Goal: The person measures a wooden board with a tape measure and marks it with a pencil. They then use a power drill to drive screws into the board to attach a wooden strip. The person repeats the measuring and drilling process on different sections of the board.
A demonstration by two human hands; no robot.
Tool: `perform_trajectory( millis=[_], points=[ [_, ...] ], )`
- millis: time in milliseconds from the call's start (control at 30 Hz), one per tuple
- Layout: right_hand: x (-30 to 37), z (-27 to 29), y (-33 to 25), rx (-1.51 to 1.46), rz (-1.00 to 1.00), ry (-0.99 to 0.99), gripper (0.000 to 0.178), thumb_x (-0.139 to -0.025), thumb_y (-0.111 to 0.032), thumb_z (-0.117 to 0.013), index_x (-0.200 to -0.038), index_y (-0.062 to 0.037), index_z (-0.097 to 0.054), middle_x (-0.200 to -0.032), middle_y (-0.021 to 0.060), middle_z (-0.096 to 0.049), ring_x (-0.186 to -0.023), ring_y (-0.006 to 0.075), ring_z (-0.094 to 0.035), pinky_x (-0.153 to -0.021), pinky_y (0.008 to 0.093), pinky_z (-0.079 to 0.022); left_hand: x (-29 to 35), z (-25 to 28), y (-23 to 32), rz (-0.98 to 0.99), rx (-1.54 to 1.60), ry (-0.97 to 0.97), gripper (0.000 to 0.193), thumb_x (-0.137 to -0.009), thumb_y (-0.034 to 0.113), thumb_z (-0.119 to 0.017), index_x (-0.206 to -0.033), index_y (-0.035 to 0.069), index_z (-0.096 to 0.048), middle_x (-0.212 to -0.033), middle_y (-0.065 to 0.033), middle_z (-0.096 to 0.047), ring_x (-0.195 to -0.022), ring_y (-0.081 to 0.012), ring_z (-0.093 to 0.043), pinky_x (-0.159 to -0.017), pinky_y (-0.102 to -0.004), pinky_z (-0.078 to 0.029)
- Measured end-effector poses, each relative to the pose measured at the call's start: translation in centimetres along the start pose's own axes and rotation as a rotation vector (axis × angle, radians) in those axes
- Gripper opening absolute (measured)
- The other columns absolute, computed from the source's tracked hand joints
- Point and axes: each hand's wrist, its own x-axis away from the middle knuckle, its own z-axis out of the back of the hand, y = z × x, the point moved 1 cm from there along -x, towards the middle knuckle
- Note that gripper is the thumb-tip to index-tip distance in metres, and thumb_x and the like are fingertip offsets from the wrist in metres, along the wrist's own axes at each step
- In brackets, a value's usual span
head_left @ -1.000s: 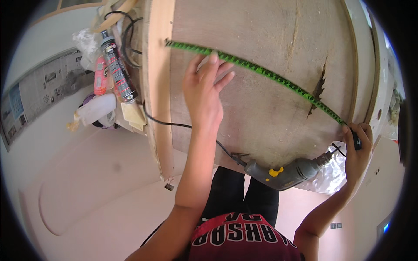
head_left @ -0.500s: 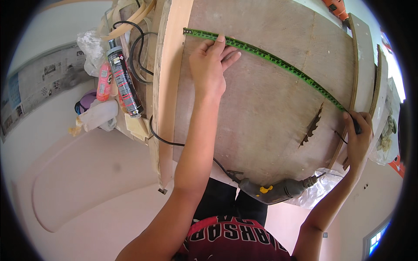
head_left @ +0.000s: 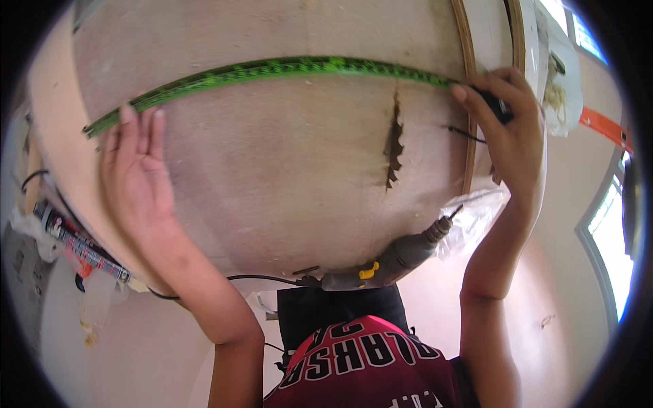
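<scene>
Plywood board point(head_left: 272, 177) is carrying a green tape measure point(head_left: 272, 70) stretched across its upper part. Left hand point(head_left: 136, 177) is pressing it flat, fingers extended. Right hand point(head_left: 507, 129) is pinching the tape's other end. Grey drill point(head_left: 388, 262) is lying at the near edge.

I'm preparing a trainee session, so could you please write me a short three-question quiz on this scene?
1. True or false: the left hand lies flat on the wooden board, fingertips at the green ruler.
2. Which tool lies at the board's near edge? A) hammer B) electric drill C) saw
3. What damage shows on the board, close to the right hand?

Key
1. True.
2. B.
3. A dark jagged crack running down from just under the ruler.
</scene>
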Motion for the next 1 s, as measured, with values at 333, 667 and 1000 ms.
perform_trajectory(
  millis=[333, 667, 1000],
  points=[
    [1.7, -0.1, 0.9, 0.019, -0.029, -0.111, 0.029, -0.090, -0.024, -0.081, -0.101, 0.0028, -0.075, -0.096, 0.0016, -0.060, -0.079, 0.0106, -0.061, -0.071, 0.0264, -0.048, 2.1, 2.5, -0.4, 0.062, -0.047, 0.050, 0.031, -0.102, 0.009, -0.066, -0.125, -0.009, -0.057, -0.119, -0.0146, -0.066, -0.114, -0.0254, -0.068, -0.102, -0.0363, -0.058],
    [2.6, -0.4, 0.6, 0.101, 0.025, -0.096, 0.028, -0.088, -0.023, -0.082, -0.099, 0.0022, -0.076, -0.097, 0.0043, -0.061, -0.082, 0.0141, -0.064, -0.075, 0.0279, -0.051, 4.1, 4.0, -0.8, 0.093, -0.104, 0.041, 0.029, -0.103, 0.012, -0.067, -0.125, -0.004, -0.061, -0.125, -0.0132, -0.068, -0.113, -0.0248, -0.070, -0.092, -0.0320, -0.059],
    [2.9, -0.6, 0.8, 0.080, 0.009, -0.092, 0.028, -0.088, -0.022, -0.083, -0.101, 0.0024, -0.076, -0.098, 0.0049, -0.060, -0.083, 0.0151, -0.064, -0.077, 0.0286, -0.052, 4.4, 4.4, -0.8, 0.088, -0.141, 0.100, 0.021, -0.103, 0.015, -0.068, -0.114, -0.001, -0.059, -0.109, -0.0109, -0.070, -0.107, -0.0172, -0.071, -0.090, -0.0286, -0.058]
  ],
)
